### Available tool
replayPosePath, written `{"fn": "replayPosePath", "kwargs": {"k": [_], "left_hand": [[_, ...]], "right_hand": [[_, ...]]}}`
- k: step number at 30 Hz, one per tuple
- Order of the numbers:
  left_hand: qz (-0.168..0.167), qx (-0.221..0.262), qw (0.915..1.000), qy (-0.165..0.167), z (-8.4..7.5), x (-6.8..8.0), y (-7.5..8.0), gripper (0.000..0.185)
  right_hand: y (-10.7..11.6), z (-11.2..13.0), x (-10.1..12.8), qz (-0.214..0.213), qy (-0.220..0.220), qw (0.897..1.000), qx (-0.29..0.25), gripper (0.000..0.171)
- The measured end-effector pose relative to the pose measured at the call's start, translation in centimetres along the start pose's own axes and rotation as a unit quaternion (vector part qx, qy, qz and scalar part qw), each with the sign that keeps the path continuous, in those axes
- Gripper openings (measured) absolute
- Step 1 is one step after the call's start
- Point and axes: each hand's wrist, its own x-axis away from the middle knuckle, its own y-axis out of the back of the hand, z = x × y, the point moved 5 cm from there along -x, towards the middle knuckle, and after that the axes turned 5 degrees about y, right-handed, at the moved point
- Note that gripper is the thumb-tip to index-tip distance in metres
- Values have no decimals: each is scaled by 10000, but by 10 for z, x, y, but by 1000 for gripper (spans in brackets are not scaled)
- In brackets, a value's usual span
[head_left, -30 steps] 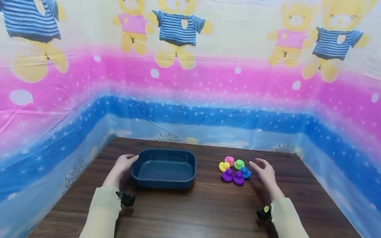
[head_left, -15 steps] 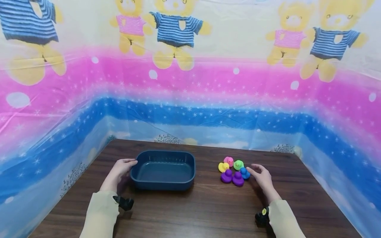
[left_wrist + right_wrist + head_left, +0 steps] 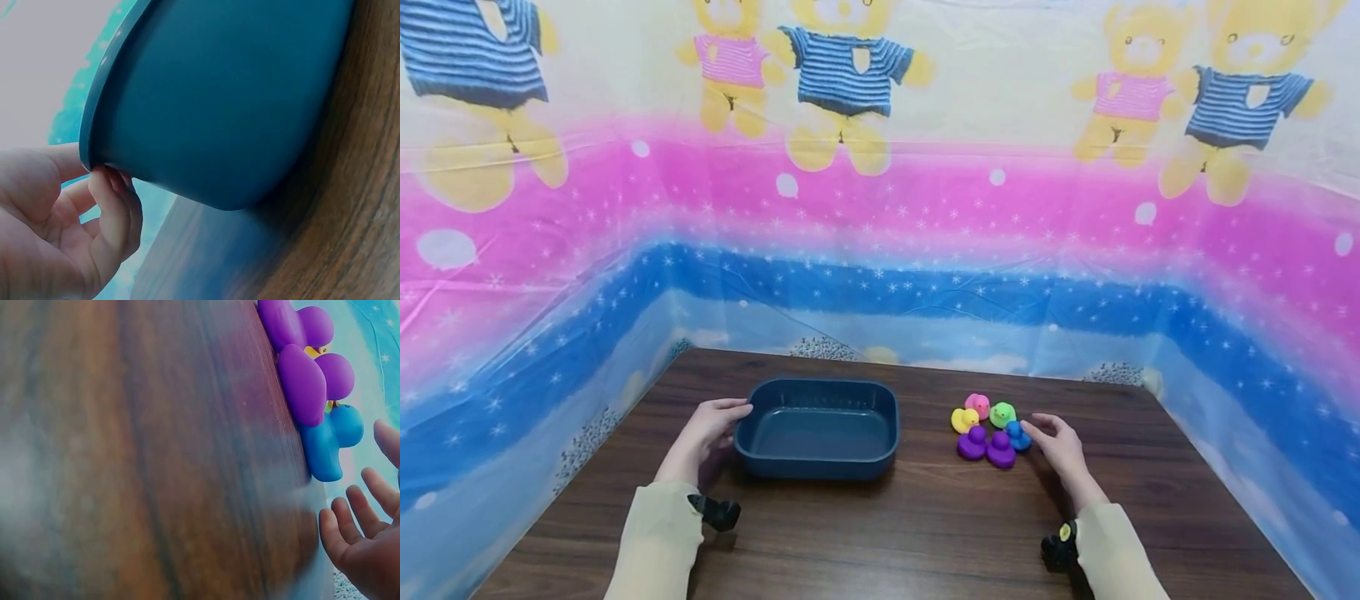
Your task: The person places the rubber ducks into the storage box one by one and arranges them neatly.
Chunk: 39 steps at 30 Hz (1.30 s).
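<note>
My left hand (image 3: 703, 429) pinches the left end of a dark blue rectangular basin (image 3: 816, 467). In the left wrist view the thumb lies over the rim of the basin (image 3: 212, 94) and the other fingers curl beneath it. On the right, several rubber ducks sit in a tight ring: a pink duck (image 3: 977, 406), a green duck (image 3: 1003, 415), a yellow duck (image 3: 964, 420), a blue duck (image 3: 1017, 437) and two purple ducks (image 3: 1000, 450). My right hand (image 3: 1062, 450) is beside the blue duck, fingers spread and holding nothing; the right wrist view has a gap between them.
Both hands work over a dark brown wooden table (image 3: 880, 542). Behind and along both sides hangs a cloth (image 3: 887, 217) printed with bears. Each wrist carries a small black camera, such as the left wrist camera (image 3: 718, 511).
My right hand has moved left and down, closer to the blue duck. The left hand has lowered at the rim, and the basin has shifted slightly right. The ducks stay put.
</note>
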Motion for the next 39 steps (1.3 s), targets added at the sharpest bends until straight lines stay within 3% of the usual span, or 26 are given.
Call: {"fn": "replayPosePath", "kwargs": {"k": [11,24,39], "left_hand": [[42,-104,9998,-134,-2,-1,-16,53],[197,25,9997,-121,-3,3,-31,51],[170,80,9996,-214,-1,3,-35,53]], "right_hand": [[-6,-3,-3,187,60,9996,196,65],[-12,0,-3,314,120,9991,241,58],[-17,7,0,437,224,9985,245,49]]}}
